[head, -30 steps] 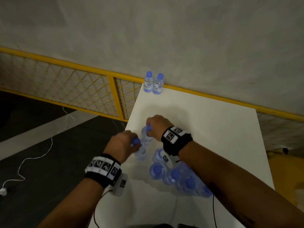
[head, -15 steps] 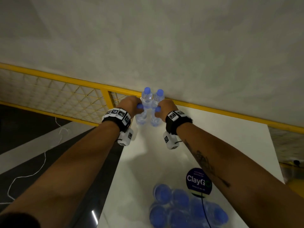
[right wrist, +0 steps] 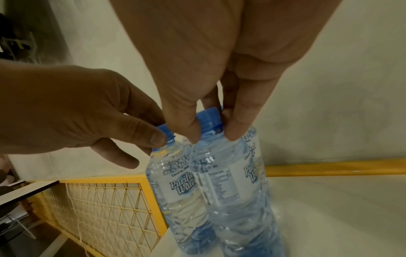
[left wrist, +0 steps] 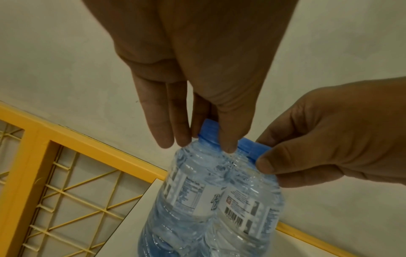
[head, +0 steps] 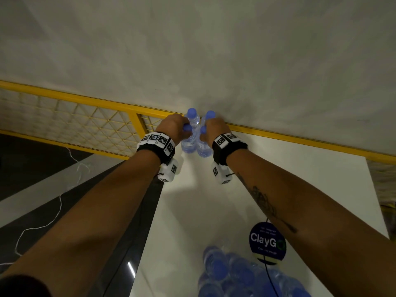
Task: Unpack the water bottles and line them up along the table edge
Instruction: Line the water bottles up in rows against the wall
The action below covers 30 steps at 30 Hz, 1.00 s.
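hands (head: pixel 194 130) pinch caps of 2 bottles (head: pixel 196 146), seemingly resting on table (head: pixel 278 179).

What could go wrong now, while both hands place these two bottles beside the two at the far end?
1. The left hand and right hand pinch only the blue caps, so a bottle could tip on release.
2. The left bottle stands close to the table's side edge; a nudge might send it off.
3. The four bottles crowd together; withdrawing fingers may knock the far pair.
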### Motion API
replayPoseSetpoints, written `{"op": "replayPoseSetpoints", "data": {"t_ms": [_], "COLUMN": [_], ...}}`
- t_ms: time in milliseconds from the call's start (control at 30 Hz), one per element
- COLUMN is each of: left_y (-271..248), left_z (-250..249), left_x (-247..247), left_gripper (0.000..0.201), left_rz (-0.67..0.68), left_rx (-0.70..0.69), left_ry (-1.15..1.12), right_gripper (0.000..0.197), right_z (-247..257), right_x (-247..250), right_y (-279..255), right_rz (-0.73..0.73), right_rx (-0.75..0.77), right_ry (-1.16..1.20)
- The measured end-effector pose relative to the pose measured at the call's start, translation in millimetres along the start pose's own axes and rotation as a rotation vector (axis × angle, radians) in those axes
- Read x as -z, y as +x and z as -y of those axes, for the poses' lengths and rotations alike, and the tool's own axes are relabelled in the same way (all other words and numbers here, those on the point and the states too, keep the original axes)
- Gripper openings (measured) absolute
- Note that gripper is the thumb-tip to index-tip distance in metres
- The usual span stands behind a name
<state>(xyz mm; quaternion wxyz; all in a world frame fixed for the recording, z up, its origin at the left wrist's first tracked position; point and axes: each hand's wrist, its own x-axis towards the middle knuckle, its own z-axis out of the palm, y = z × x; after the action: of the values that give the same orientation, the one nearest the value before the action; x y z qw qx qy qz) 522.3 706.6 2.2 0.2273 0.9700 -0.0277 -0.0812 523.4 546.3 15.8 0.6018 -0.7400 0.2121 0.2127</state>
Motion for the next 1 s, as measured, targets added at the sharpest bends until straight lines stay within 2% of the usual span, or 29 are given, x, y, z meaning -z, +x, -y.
{"op": "replayPoseSetpoints", "data": {"t_ms": [100, 233, 467, 600, 667, 733, 767, 833, 900, 1000], "left_y": [1, 0, 1, -1, -6, -17, -23, -43, -70, -121], "left_z": [1, -1, -3, -2, 0, 0, 0, -7, -19, -40], "left_x": [1, 1, -1, -4, -6, -5, -5, -5, -9, -22], "left_gripper": [0.017, 0.018, 0.015, 0.024, 0.043, 0.068, 0.073, 0.068, 0.053, 0.035], "left_rz": [0.004, -0.004, 0.013, 0.008, -0.007, -0.056, -0.104, -0.19, -0.23, -0.144], "left_rx": [-0.007, -0.013, 0.033, 0.042, 0.05, 0.051, 0.037, -0.012, -0.093, -0.183], "left_ry": [0.016, 0.016, 0.024, 0.004, -0.013, 0.001, 0.019, 0.041, 0.007, -0.095], "right_gripper": [0.018, 0.018, 0.031, 0.036, 0.045, 0.052, 0.051, 0.043, 0.042, 0.05], "right_z": [2, 0, -7, -8, -10, -12, -14, -22, -35, -61], "right_x": [-1, 0, 1, 2, 4, 9, 13, 22, 35, 57], "right_y": [0, -1, 3, 5, 3, -1, -7, -30, -64, -121], "right_rz": [0.007, -0.007, 0.017, 0.045, 0.059, 0.04, 0.023, 0.033, 0.092, 0.215], "right_rx": [0.017, 0.047, 0.04, 0.056, 0.104, 0.275, 0.34, 0.398, 0.459, 0.476], "right_ry": [0.032, 0.036, 0.103, 0.067, -0.1, -0.494, -0.672, -0.899, -0.966, -1.021]}}
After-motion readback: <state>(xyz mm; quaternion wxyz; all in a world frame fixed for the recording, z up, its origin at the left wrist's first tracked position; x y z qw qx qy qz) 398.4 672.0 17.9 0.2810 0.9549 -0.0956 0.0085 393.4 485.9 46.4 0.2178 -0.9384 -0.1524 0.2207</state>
